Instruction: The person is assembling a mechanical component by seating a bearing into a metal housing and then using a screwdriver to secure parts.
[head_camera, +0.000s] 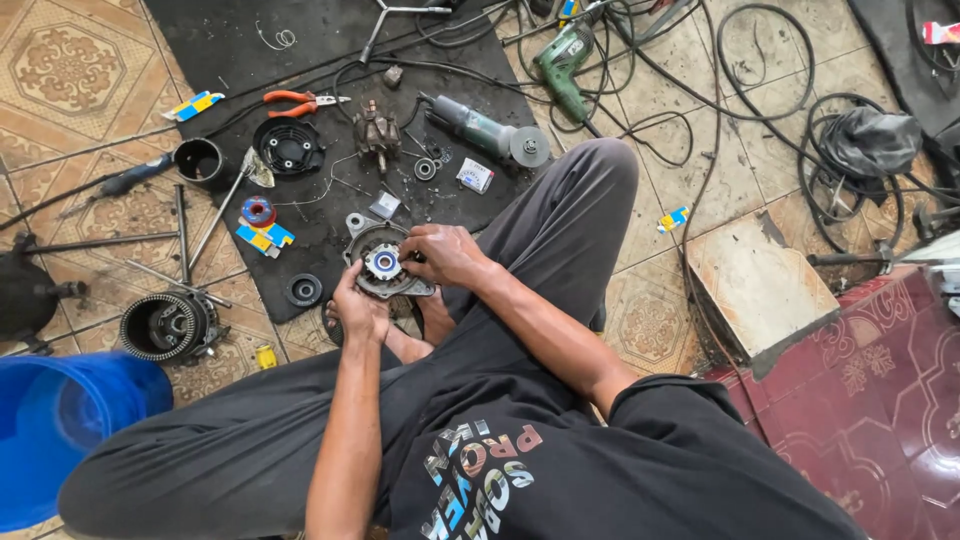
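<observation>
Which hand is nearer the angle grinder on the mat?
Right. The right hand rests on the top edge of the metal housing, just below the angle grinder. The left hand holds the housing's lower edge, farther from it.

Just beyond the metal housing (385, 262) you grip in both hands lies a small grey-white packet (384, 205), and farther out to the right of it a white square packet (475, 175) with a dark print. To the left of your grip, blue-and-yellow boxes (264, 236) sit under a roll with a red and blue label (258, 211), with another blue-and-yellow box (194, 105) far off at the mat's upper left. Well to the right of your grip, past your knee, a small blue-and-yellow box (673, 218) lies on the tiles.
</observation>
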